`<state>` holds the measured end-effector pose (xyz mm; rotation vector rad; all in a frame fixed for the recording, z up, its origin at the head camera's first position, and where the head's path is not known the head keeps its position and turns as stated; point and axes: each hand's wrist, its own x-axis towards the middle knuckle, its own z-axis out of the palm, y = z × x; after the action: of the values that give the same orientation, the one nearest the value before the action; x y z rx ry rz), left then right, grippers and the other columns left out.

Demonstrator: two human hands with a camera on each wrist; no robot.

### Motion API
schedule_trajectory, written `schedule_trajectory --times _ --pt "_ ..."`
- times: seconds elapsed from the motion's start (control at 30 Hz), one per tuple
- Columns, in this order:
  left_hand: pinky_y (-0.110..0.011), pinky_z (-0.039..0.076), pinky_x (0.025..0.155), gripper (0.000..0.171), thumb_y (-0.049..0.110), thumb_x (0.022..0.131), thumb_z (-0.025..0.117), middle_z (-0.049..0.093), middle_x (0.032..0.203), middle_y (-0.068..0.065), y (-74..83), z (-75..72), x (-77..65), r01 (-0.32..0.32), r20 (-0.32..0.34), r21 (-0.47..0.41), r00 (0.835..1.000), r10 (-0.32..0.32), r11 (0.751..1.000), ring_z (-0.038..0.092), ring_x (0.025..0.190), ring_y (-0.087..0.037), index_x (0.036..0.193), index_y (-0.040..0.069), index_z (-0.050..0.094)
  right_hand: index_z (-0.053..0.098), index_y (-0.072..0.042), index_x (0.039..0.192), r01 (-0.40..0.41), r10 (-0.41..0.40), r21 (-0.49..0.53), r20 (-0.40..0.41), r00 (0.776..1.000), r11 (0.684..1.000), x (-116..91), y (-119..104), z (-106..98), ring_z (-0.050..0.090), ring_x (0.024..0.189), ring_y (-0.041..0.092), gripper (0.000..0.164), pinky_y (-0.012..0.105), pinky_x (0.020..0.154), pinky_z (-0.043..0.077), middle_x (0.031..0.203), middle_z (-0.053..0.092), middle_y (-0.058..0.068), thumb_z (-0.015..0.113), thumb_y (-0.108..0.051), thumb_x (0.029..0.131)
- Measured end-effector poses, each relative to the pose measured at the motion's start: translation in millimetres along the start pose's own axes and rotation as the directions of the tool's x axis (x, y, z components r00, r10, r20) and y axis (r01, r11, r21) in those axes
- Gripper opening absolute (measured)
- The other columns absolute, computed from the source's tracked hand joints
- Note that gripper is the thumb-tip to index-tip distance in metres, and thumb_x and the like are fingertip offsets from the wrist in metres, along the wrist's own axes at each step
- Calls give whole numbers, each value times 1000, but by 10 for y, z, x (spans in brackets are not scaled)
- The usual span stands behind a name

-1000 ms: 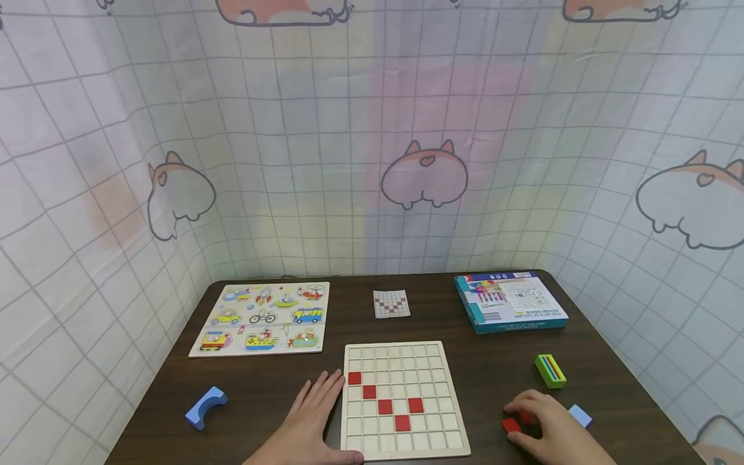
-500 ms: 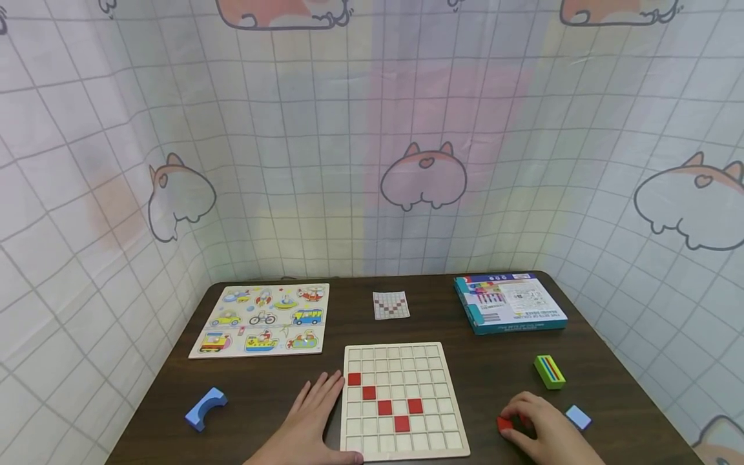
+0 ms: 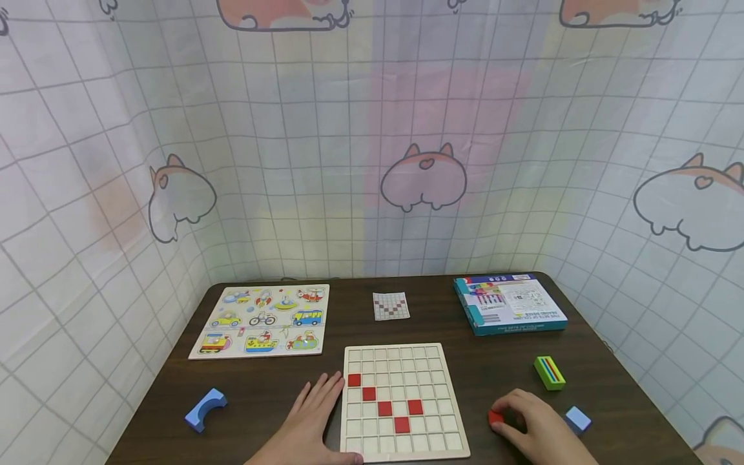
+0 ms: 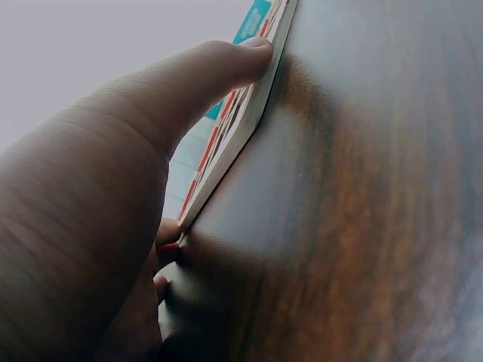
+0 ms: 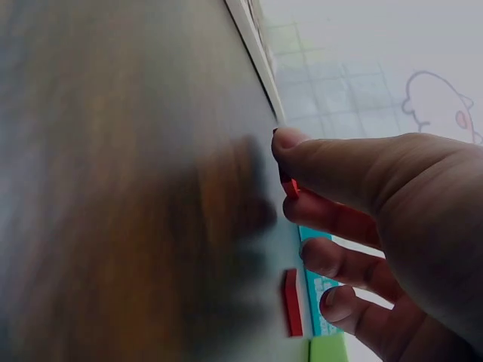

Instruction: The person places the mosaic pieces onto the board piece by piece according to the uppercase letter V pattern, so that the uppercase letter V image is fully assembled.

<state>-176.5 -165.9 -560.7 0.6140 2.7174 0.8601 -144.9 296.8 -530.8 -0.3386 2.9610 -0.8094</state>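
Observation:
A cream grid board (image 3: 444,389) lies in front of me, with several red square tiles (image 3: 385,408) set in its cells. My left hand (image 3: 308,426) rests at its left side with fingers straight, and the thumb (image 4: 226,66) touches the near left corner. Right of the board, my right hand (image 3: 537,429) pinches a red tile (image 3: 495,418) between thumb and index finger. In the right wrist view, another red tile (image 5: 293,303) is on the table beyond the fingers; in the head view the hand hides it.
Near the right hand are a blue block (image 3: 578,420) and a green striped block (image 3: 549,373). A blue arch block (image 3: 206,409) lies far left. Behind stand a vehicle picture puzzle (image 3: 264,320), a small pattern card (image 3: 391,306) and a flat box (image 3: 511,303).
The right hand has moved a little left toward the board with the red tile in its pinch, uncovering more of the blue block. My left hand has stayed in place.

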Motion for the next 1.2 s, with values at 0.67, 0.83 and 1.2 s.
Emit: schedule_trajectory --times 0.67,0.83,1.2 --pt "-75 10 137 138 86 75 83 26 186 -9 -19 12 4 6 11 2 1000 -6 1000 17 173 -43 178 15 24 77 -39 108 89 -91 -25 -81 993 996 379 -401 67 57 94 2 18 26 84 56 103 66 -25 89 -34 96" --pt "-75 11 137 141 88 73 83 26 186 -9 -25 24 12 1 -1 16 1000 -1 1000 17 173 -42 178 15 24 77 -38 111 112 -113 -13 -71 991 994 484 -500 125 58 98 2 19 29 89 58 107 67 -26 89 -36 96" --pt "-77 9 136 140 88 74 82 24 186 -8 -27 22 19 13 20 6 1000 -13 1000 17 173 -43 178 15 24 78 -32 112 187 -184 46 -49 982 981 622 -642 263 58 95 10 16 25 79 49 105 66 -18 86 -35 99"
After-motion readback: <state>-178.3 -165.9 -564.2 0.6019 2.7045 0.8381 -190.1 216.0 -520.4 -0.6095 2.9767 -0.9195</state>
